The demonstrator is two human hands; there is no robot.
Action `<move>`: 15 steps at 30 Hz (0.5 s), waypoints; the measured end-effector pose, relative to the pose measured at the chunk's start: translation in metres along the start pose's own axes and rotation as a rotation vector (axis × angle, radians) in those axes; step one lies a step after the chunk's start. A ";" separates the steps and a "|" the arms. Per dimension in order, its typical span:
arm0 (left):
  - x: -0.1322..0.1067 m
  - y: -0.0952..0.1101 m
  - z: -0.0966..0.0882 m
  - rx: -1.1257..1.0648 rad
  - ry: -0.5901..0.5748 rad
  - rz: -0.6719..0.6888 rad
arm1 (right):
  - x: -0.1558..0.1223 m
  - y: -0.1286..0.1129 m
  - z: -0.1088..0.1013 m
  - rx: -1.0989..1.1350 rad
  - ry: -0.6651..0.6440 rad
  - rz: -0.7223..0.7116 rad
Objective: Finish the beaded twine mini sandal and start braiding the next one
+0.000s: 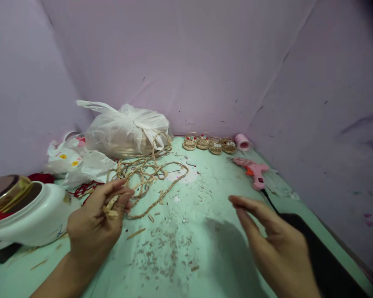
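Note:
My left hand is raised over the left part of the table, its fingers closed round a pale, straw-coloured braided piece. A long braided straw cord lies in loose loops just beyond this hand, one stretch running up close to the fingers. Whether the held piece joins that cord is hidden by the fingers. My right hand hovers over the right side of the table, thumb and forefinger brought together at the tips. Anything between those fingertips is too small to make out.
A pink glue gun with a black cable lies at the right, by a black mat. Several small woven sandals and a pink spool line the back. At left are a plastic bag and a white pot.

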State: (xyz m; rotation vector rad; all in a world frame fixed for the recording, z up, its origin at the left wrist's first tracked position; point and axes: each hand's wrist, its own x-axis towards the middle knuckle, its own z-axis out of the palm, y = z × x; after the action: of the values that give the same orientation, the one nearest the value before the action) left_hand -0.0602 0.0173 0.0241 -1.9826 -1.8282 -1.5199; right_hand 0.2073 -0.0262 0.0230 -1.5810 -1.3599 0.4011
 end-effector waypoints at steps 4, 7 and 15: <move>0.000 0.006 -0.002 -0.085 -0.084 -0.111 | 0.003 -0.008 -0.005 0.019 0.238 0.169; -0.001 0.006 -0.002 -0.193 -0.220 -0.065 | 0.002 -0.017 -0.003 0.133 0.449 0.198; -0.017 -0.029 0.006 0.140 -0.306 0.415 | 0.025 -0.022 -0.017 0.527 0.834 0.178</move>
State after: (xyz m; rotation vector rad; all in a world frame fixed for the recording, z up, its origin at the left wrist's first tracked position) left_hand -0.0763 0.0172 -0.0054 -2.4294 -1.4249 -0.9911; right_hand 0.2155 -0.0142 0.0575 -1.2026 -0.4256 0.1453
